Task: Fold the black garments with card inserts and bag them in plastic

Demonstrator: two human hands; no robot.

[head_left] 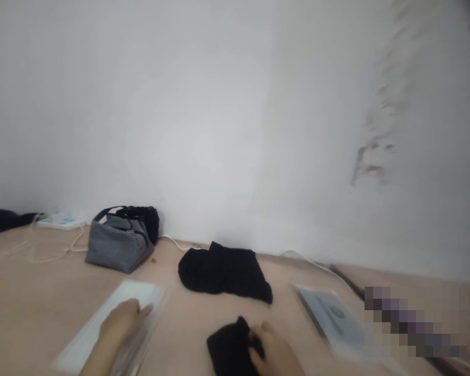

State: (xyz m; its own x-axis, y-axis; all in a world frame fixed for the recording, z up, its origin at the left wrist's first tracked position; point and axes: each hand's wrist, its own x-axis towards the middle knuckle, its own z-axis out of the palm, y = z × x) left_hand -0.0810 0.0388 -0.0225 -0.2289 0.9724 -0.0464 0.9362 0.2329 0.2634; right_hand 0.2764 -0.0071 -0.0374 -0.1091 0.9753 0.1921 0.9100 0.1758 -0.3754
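Observation:
My left hand [126,319] is over a clear plastic bag [151,305] with a white sheet [82,334] in it, at the lower left. Its fingers are curled down on the bag, closed, with the thumb to the right. A small piece of black folded cloth [229,347] lies at the bottom centre. The fingers of my right hand [272,347] are bent and closed on its right edge. Beyond it, a larger piece of black cloth [225,271] lies flat, touched by neither hand. Both hands are slightly blurred.
A grey striped bag [117,243] with black handles stands near the wall, a black item [151,219] behind it. Further left are a white power strip [62,223] and cables. A flat grey packet [332,316] lies right, beside a dark table seam [348,282].

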